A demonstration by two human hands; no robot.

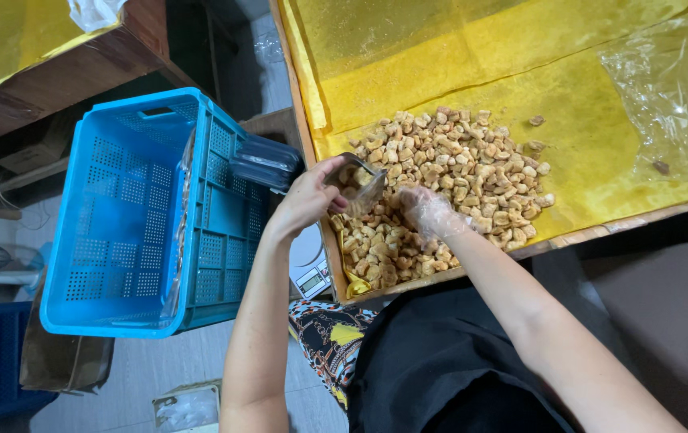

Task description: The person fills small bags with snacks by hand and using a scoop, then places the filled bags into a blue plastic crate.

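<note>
Left hand point(309, 195) grips one clear bag point(358, 186); gloved right hand point(431, 213) (curled) in snack pile point(448, 172)

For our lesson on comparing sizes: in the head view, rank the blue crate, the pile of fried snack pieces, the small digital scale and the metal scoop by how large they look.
1. blue crate, though it sits nearer the camera
2. pile of fried snack pieces
3. small digital scale, partly hidden, and metal scoop, held in the left hand: too alike to rank
</note>
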